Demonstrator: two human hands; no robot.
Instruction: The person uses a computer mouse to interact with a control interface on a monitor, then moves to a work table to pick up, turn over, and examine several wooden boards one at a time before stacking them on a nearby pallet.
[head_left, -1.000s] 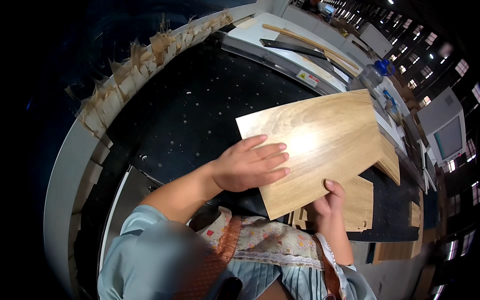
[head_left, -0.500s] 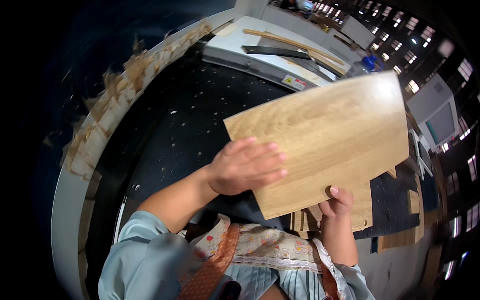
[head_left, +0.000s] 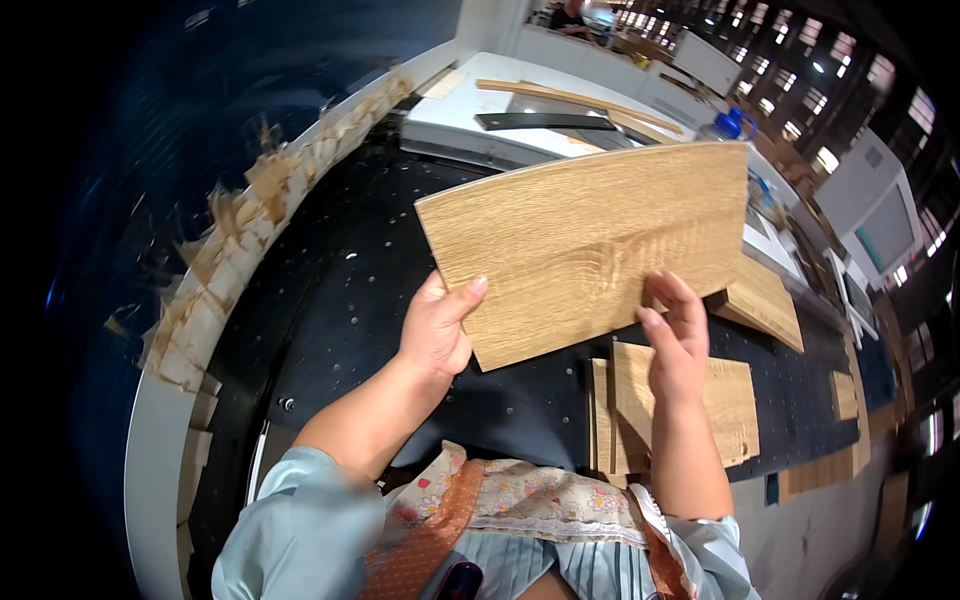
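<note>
A wood-grain board [head_left: 560, 240] is held tilted above the black perforated table. My left hand [head_left: 437, 325] is closed on its lower left edge, the thumb on the near face and the other fingers hidden behind. At the lower right edge is my right hand [head_left: 680, 335], its half-bent fingers in front of the board and apart from the thumb. These fingertips are at the board's face, not visibly wrapped round the edge. Below the right hand, several similar boards [head_left: 730, 410] lie on the table, partly covered by my right forearm.
The black table [head_left: 340, 330] has small holes or studs. More wooden boards [head_left: 765, 305] lie to the right. Beyond stands a white machine bed [head_left: 440, 125] with strips and a dark bar [head_left: 545, 121]. A blue-capped bottle [head_left: 728, 124] is behind; torn tape lines the left rail [head_left: 230, 245].
The board has shifted left and turned, showing a face with a knot pattern. My left hand has gone from lying flat on it to gripping its edge. My right hand has risen, its thumb off the face.
</note>
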